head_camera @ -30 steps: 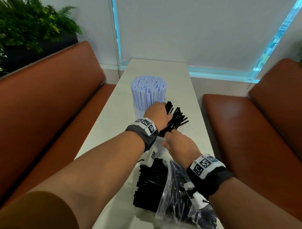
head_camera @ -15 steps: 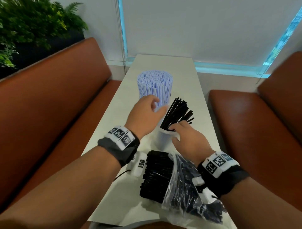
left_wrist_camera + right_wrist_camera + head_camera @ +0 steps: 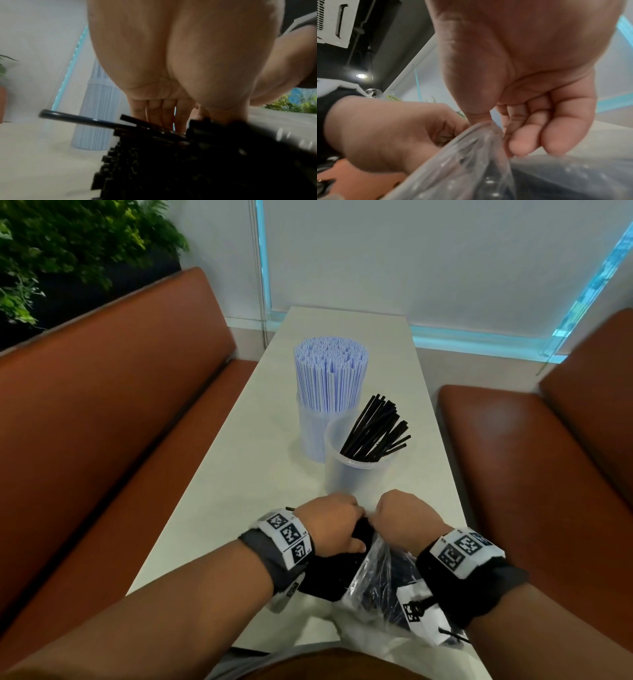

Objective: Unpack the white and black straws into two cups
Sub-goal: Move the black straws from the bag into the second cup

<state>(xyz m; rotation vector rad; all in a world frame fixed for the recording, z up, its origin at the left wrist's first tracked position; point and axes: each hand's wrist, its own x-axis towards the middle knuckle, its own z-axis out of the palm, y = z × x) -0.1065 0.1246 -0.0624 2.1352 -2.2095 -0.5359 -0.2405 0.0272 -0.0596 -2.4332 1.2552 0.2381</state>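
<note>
White straws [image 3: 330, 374] stand packed in the far clear cup [image 3: 308, 436]. A small bunch of black straws [image 3: 375, 433] leans in the nearer clear cup [image 3: 356, 477]. At the table's near end my left hand [image 3: 351, 530] curls round the end of the black straw bundle [image 3: 361, 534] that sticks out of a clear plastic bag [image 3: 378, 573]. My right hand [image 3: 378, 517] pinches the bag's mouth [image 3: 481, 129] between thumb and fingers. In the left wrist view my left fingers [image 3: 167, 116] reach down onto the bundle [image 3: 171, 162]. The rest of the bundle is hidden in the bag.
The narrow white table [image 3: 342, 330] runs away from me to a window wall. Brown bench seats [image 3: 113, 412] flank it on the left and on the right [image 3: 534, 474]. A green plant [image 3: 68, 244] stands behind the left bench.
Both hands have drawn back from the black-straw cup to the bag at the near end. The left hand has closed on the bundle, and the right hand has taken the bag's mouth.
</note>
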